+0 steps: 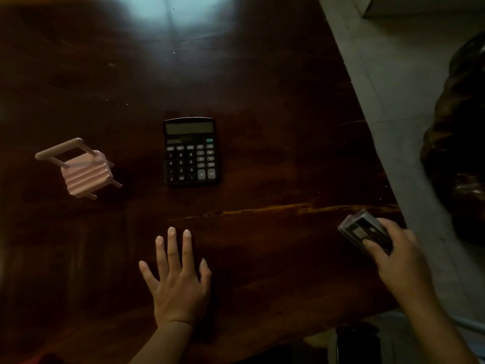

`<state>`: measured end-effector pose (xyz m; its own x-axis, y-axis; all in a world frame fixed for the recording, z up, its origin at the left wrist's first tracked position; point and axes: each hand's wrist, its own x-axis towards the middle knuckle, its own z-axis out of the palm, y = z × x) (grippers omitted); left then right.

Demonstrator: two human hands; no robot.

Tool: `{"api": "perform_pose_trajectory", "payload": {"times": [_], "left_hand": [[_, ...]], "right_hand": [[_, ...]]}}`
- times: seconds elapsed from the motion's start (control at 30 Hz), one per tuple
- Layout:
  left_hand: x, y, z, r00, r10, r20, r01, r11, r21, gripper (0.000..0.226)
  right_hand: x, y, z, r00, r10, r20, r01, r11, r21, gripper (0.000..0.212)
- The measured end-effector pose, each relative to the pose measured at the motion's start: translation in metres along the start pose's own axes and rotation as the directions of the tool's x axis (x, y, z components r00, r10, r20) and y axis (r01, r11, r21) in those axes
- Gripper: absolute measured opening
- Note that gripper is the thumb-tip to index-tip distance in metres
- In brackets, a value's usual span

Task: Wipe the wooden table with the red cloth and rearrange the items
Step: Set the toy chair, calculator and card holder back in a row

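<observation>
A dark wooden table (262,101) fills the view. A black calculator (191,151) lies flat near its middle. At the left stands a small pink toy chair (81,170), tilted. My left hand (177,278) rests flat on the table near the front edge, fingers spread, holding nothing. My right hand (396,254) grips a small dark rectangular case (363,231) at the table's right edge, just above the wood. A bit of red (39,359) shows at the bottom left corner; I cannot tell whether it is the cloth.
The table's right edge runs diagonally from top centre to lower right, with grey tiled floor (393,88) beyond it. A dark bulky shape (456,143) sits on the floor at the right. A bright light reflection (178,11) glares on the far tabletop.
</observation>
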<state>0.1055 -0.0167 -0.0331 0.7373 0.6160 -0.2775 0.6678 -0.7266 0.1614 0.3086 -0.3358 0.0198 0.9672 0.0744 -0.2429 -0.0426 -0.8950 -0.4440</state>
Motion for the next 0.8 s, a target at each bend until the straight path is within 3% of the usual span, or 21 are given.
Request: {"api": "perform_pose_trajectory", "payload": {"times": [0.2, 0.43, 0.8], "left_hand": [[0.0, 0.001, -0.003, 1.0, 0.0, 0.005, 0.0, 1.0, -0.012, 0.072], [0.0, -0.002, 0.0, 1.0, 0.016, -0.003, -0.016, 1.0, 0.005, 0.072], [0.001, -0.005, 0.009, 0.998, 0.034, -0.046, -0.033, 0.999, 0.04, 0.073]], "right_hand": [[0.06, -0.076, 0.011, 0.974, -0.206, 0.097, 0.201, 0.978, 0.062, 0.046], [0.135, -0.179, 0.027, 0.859, -0.462, 0.22, 0.485, 0.872, -0.062, 0.046], [0.185, -0.232, 0.061, 0.749, -0.554, 0.365, 0.638, 0.751, -0.169, 0.051]]}}
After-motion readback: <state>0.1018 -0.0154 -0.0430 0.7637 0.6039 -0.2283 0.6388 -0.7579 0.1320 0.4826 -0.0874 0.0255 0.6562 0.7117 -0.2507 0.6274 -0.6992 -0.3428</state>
